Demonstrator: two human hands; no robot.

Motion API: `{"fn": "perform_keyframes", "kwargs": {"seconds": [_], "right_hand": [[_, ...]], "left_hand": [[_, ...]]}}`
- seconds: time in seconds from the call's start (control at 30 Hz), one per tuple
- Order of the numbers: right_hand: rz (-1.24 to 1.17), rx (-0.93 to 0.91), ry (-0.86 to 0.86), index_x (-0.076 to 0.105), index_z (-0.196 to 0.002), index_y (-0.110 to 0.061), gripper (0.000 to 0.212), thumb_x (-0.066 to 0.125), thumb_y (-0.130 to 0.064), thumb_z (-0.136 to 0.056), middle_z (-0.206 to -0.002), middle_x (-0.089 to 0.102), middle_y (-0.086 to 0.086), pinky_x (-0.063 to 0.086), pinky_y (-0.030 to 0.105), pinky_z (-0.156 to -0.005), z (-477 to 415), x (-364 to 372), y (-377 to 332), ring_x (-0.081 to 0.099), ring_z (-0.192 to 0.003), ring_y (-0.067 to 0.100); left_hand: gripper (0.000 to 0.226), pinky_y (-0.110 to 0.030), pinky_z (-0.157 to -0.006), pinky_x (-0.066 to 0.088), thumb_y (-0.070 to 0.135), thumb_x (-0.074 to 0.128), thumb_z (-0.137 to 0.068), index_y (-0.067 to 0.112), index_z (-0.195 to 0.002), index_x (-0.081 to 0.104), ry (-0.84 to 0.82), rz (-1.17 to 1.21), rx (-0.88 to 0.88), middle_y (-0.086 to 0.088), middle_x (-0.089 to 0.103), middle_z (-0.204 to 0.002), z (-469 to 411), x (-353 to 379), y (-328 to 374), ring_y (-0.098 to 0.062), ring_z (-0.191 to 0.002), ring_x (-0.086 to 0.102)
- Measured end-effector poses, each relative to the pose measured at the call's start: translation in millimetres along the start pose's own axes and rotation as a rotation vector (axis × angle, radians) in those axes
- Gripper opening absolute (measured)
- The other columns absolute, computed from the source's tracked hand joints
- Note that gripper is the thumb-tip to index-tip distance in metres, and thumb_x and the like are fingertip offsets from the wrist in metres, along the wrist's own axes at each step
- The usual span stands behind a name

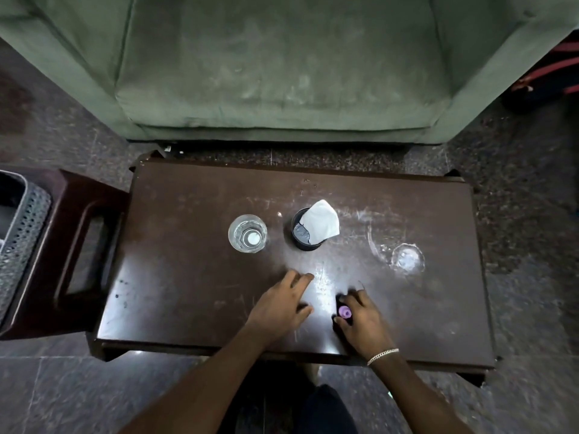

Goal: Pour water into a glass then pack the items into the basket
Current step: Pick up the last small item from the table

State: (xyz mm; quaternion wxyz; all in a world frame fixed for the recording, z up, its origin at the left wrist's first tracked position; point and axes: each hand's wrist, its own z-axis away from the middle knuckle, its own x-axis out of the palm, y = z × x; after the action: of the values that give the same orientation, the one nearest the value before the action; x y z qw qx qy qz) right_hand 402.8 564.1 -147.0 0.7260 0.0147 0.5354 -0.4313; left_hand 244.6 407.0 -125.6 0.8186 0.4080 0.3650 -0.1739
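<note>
A clear glass holding some water stands left of centre on the dark brown table. Beside it is a black cup with a white tissue sticking out. My right hand is closed around a small purple-capped item near the table's front edge; most of that item is hidden by the fingers. My left hand hovers just left of it, fingers apart and holding nothing. A grey perforated basket sits at the far left on a dark stool.
A clear glass lid or dish lies on the table's right side, with a ring-shaped water mark beside it. A green sofa stands behind the table. Dark speckled floor surrounds everything.
</note>
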Motion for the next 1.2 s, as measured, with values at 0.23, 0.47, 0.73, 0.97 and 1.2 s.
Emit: {"fn": "perform_keyframes", "kwargs": {"seconds": [0.23, 0.47, 0.73, 0.97, 1.2], "right_hand": [[-0.056, -0.065, 0.033, 0.072, -0.107, -0.012, 0.029, 0.072, -0.005, -0.079, -0.110, 0.062, 0.008, 0.054, 0.032, -0.078, -3, 0, -2, 0.067, -0.089, 0.030], [-0.157, -0.175, 0.001, 0.070, -0.102, -0.021, 0.013, 0.070, -0.022, -0.089, -0.096, 0.054, -0.010, 0.044, 0.017, -0.074, -3, -15, -60, 0.063, -0.081, 0.013], [-0.372, -0.312, -0.017, 0.074, -0.101, -0.025, 0.019, 0.074, -0.014, -0.086, -0.096, 0.067, -0.011, 0.058, 0.033, -0.079, -20, -29, -190, 0.068, -0.085, 0.007], [-0.553, -0.385, -0.125, 0.075, -0.097, -0.035, 0.026, 0.076, -0.014, -0.082, -0.099, 0.075, -0.009, 0.058, 0.036, -0.087, -49, -16, -351, 0.072, -0.092, 0.008], [-0.779, -0.467, -0.345, 0.075, -0.098, -0.018, 0.032, 0.078, 0.008, -0.079, -0.092, 0.080, -0.002, 0.057, 0.022, -0.079, -59, 28, -511, 0.074, -0.085, 0.009]], "left_hand": [[0.055, -0.044, -0.100, 0.051, 0.028, 0.068, -0.091, 0.021, -0.143, 0.052, -0.109, 0.141, 0.053, -0.002, 0.054, -0.135, -8, 17, 4, -0.028, -0.114, 0.064], [0.048, -0.035, -0.108, 0.047, 0.012, 0.065, -0.092, 0.012, -0.140, 0.060, 0.010, 0.291, 0.063, -0.007, 0.067, -0.134, 13, -8, -2, -0.026, -0.122, 0.063], [0.041, -0.029, -0.092, 0.058, 0.012, 0.073, -0.086, 0.032, -0.121, 0.069, 0.301, 0.620, -0.071, 0.017, 0.077, -0.110, 70, -91, -69, 0.002, -0.101, 0.073], [0.035, -0.036, -0.096, 0.059, 0.032, 0.079, -0.082, 0.037, -0.116, 0.072, 0.654, 0.857, -0.204, 0.009, 0.078, -0.114, 135, -182, -158, -0.008, -0.106, 0.074], [0.030, -0.031, -0.093, 0.060, 0.017, 0.081, -0.086, 0.021, -0.115, 0.076, 0.983, 1.071, -0.319, 0.002, 0.080, -0.112, 217, -245, -249, -0.015, -0.104, 0.076]]}}
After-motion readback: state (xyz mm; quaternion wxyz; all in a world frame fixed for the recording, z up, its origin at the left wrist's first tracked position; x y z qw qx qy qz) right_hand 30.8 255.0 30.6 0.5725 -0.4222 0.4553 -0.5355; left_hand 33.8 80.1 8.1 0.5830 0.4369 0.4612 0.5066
